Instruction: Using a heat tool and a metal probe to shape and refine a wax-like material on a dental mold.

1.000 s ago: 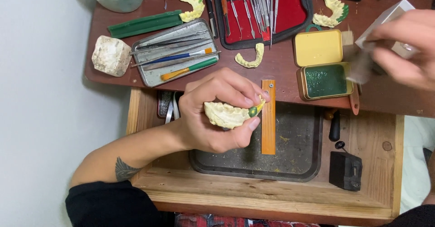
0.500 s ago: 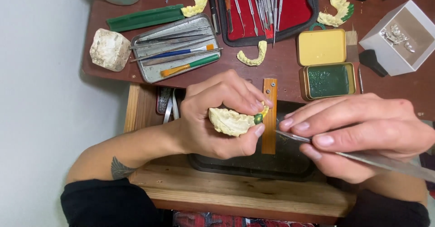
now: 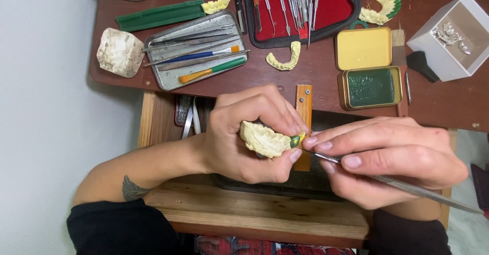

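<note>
Head view looks straight down on two hands at work over an open drawer in front of a brown tabletop (image 3: 448, 107). Left hand (image 3: 244, 132) is wrapped around a pale yellow dental cast (image 3: 264, 140), thumb underneath, fingers curled over the top, with a small green wax spot (image 3: 295, 141) facing right. Right hand (image 3: 387, 158) pinches a thin metal carver (image 3: 397, 183) like a pen, its tip touching the wax spot.

To do this well, I judge the tip should move in short, light strokes, with the right fingers braced against the left hand for steadiness (they already look close enough to touch). The cast should stay tilted so the green spot faces the eye.

Behind, on the tabletop: a steel tray (image 3: 168, 79) of tools, a red instrument case (image 3: 336, 5), a tin (image 3: 372, 87) of green wax and a loose cast (image 3: 286, 59).
</note>
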